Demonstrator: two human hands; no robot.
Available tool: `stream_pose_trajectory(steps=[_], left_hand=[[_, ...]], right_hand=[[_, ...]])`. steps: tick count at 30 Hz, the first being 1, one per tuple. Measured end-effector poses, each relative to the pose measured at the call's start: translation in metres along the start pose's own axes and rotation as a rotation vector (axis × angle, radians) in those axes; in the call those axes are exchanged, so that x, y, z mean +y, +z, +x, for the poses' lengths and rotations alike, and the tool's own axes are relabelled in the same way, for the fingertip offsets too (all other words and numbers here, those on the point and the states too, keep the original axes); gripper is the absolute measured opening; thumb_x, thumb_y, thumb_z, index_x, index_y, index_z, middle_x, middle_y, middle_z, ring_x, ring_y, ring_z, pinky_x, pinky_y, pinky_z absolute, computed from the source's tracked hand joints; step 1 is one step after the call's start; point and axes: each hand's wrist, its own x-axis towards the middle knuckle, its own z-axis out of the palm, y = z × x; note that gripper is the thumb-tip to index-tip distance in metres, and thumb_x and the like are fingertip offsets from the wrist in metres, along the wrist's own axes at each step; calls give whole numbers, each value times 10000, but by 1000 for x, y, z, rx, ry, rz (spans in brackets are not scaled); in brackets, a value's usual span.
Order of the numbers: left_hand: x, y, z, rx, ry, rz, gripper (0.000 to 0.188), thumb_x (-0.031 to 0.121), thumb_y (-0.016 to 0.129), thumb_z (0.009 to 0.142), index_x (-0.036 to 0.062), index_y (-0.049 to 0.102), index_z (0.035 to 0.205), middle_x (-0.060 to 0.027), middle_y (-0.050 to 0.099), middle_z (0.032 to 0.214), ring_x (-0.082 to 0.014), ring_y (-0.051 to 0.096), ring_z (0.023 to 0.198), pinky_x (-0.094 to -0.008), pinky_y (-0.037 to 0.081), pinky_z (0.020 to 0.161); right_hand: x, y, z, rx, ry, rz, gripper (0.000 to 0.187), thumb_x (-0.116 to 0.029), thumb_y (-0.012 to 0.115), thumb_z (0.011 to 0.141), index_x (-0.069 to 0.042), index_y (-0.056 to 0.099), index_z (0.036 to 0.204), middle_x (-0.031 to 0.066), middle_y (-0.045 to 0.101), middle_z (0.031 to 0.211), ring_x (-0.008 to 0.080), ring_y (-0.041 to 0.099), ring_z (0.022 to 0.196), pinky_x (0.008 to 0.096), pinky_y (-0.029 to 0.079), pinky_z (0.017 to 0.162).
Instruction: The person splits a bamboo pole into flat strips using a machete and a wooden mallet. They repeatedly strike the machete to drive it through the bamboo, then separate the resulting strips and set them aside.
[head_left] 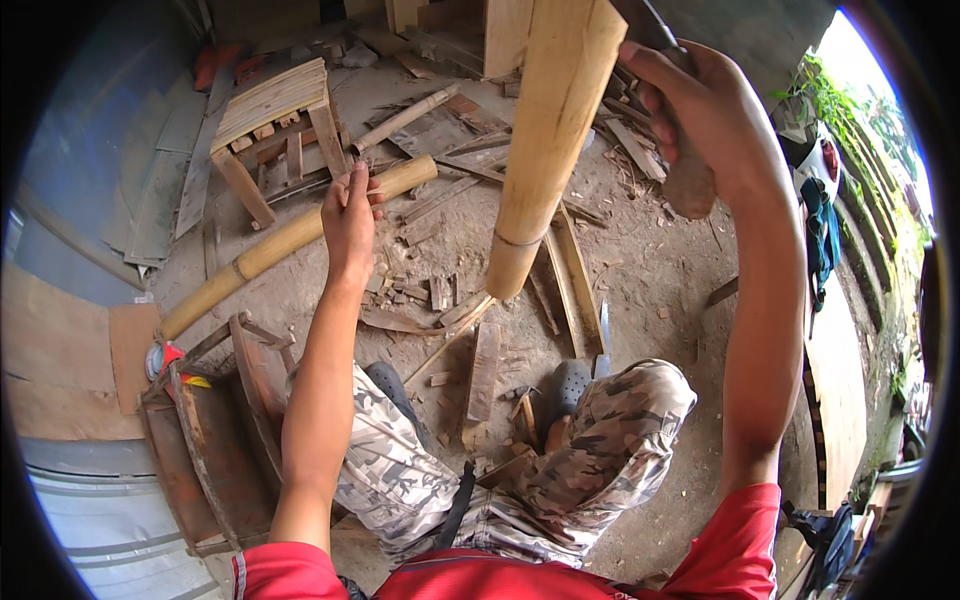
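My right hand point(700, 120) is closed around the wooden handle point(690, 185) of a large knife. Its dark blade point(645, 22) meets the edge of a thick bamboo pole point(550, 130) near the top of the picture. That pole stands nearly upright before me, a joint ring close to its lower end; what supports it cannot be seen. My left hand point(350, 215) is raised to the left of it, fingers curled together, and whatever they may pinch is too small to make out. Behind this hand, a second bamboo pole point(270, 248) lies slanting across the ground.
A small slatted wooden stool point(270, 115) stands far left. Near left is a worn wooden frame point(215, 440). Wood scraps point(485, 370) and chips litter the dirt between my feet, with a saw blade point(604, 335) and a hammer point(526, 405) by my right shoe.
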Motion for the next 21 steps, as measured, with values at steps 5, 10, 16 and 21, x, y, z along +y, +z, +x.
stream_pose_trajectory(steps=[5, 10, 16, 21], left_hand=[[9, -7, -8, -47, -14, 8, 415, 466, 628, 956, 53, 586, 967, -44, 623, 937, -94, 582, 809, -264, 469, 692], [5, -2, -10, -81, -80, -13, 425, 482, 603, 961, 76, 623, 1088, -27, 652, 943, -96, 631, 807, -254, 503, 695], [8, -8, -4, -96, -40, -37, 413, 478, 603, 963, 71, 613, 1035, -35, 657, 913, -108, 622, 797, -258, 492, 694], [19, -16, -6, -113, -52, -43, 440, 488, 578, 972, 63, 624, 1078, -28, 661, 918, -110, 632, 812, -265, 501, 707]], right_hand=[[66, 53, -23, -126, 264, -204, 233, -226, 626, 935, -10, 545, 971, 81, 586, 678, 162, 578, 516, 345, 469, 463], [149, 96, -42, -284, 408, -135, 298, -229, 669, 867, 31, 585, 985, 134, 618, 680, 211, 630, 526, 381, 505, 513], [81, 57, -14, -226, 319, -181, 192, -193, 646, 895, -17, 570, 899, 30, 549, 649, 115, 538, 509, 304, 477, 455], [12, -3, 12, -257, 224, -148, 262, -262, 694, 902, -54, 540, 863, -11, 508, 631, 79, 496, 447, 261, 405, 364]])
